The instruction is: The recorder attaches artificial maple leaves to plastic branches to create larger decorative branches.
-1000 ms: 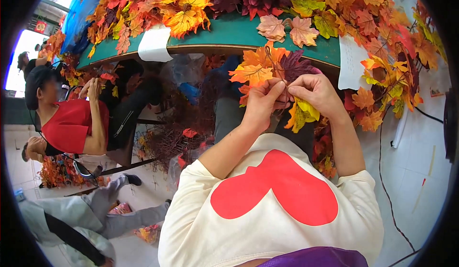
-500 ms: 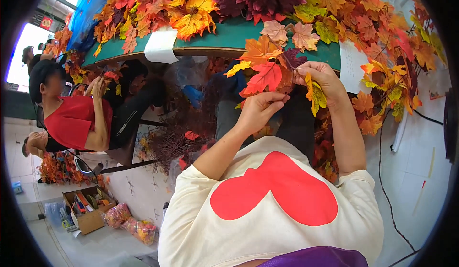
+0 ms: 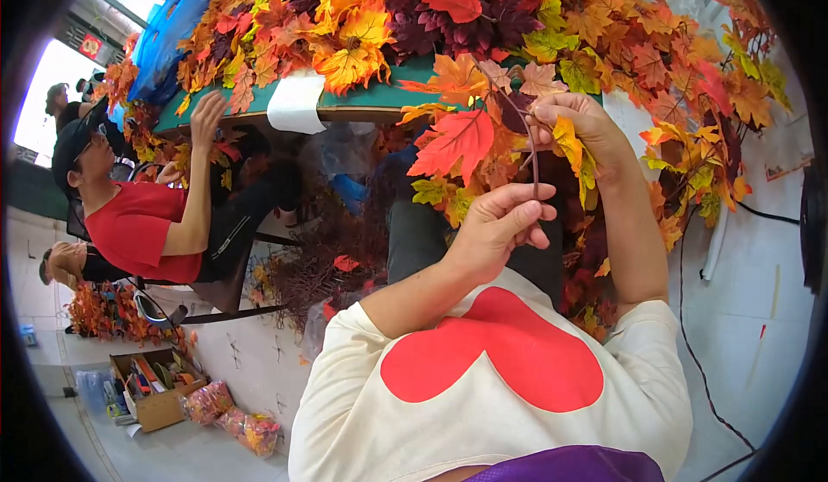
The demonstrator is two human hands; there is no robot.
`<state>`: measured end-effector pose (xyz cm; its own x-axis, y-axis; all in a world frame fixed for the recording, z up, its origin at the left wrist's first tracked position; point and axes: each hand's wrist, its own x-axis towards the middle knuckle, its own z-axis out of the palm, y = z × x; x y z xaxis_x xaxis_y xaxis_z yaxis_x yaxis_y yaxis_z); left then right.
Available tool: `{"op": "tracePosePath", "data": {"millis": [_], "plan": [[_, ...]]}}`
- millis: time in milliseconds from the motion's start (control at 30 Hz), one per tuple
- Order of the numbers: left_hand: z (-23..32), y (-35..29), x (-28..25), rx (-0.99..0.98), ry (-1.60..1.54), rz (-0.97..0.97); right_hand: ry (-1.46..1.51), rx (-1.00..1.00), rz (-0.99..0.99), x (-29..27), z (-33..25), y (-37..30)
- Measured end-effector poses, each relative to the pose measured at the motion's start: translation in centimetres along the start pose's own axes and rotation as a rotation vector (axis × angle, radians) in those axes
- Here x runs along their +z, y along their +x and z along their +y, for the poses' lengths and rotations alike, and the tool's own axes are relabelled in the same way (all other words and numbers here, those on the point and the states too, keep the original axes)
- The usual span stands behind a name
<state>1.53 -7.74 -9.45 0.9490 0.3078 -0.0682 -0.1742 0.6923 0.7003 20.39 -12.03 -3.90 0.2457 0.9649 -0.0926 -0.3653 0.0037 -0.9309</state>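
Before me, just off the table's near edge, is an artificial maple branch with a thin brown stem (image 3: 535,167). Orange leaves, a large red leaf (image 3: 459,144) and yellow-green leaves fan out to the stem's left. My left hand (image 3: 507,230) is closed round the lower end of the stem. Higher up, my right hand (image 3: 580,130) pinches at the stem; what lies between its fingertips is partly hidden. A yellow leaf (image 3: 567,144) hangs against the right hand's fingers.
Heaped artificial autumn foliage (image 3: 509,16) covers the green table (image 3: 414,75); white paper (image 3: 296,103) hangs over its edge. At left sits a person in a red top (image 3: 142,223). A carton of tools (image 3: 159,404) and bagged leaves (image 3: 246,430) lie on the floor. A cable (image 3: 690,335) trails at right.
My left hand has shifted from beside the red leaf to the stem's lower end, and more bare stem shows. The red leaf moved slightly left. The person at left has raised a hand.
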Motion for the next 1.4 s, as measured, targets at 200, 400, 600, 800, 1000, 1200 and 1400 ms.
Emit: {"op": "tracePosePath", "data": {"millis": [200, 400, 600, 800, 1000, 1200, 1400], "plan": [[1.6, -1.1, 2.9, -0.093, -0.252, -0.076, -0.019, 0.005, -0.034, 0.8, -1.0, -0.3], [1.2, -1.3, 3.0, -0.142, -0.37, -0.034, -0.011, 0.084, -0.013, -0.1, 0.4, 0.2], [1.0, -1.4, 3.4, -0.185, -0.457, -0.038, 0.052, 0.093, -0.013, 0.1, 0.7, 0.3], [0.7, -1.6, 4.0, -0.254, -0.552, -0.006, -0.011, 0.114, -0.013, 0.3, 0.5, 0.1], [0.7, -1.8, 4.8, -0.347, -0.677, -0.079, -0.077, 0.134, -0.038, 0.4, 0.1, -0.4], [1.0, -1.3, 4.9, -0.308, -0.69, -0.087, -0.085, 0.141, -0.042, 0.1, 0.6, 0.1], [1.0, -0.8, 3.4, -0.189, -0.5, 0.039, -0.08, 0.173, -0.099, -0.7, 3.1, 0.7]]}}
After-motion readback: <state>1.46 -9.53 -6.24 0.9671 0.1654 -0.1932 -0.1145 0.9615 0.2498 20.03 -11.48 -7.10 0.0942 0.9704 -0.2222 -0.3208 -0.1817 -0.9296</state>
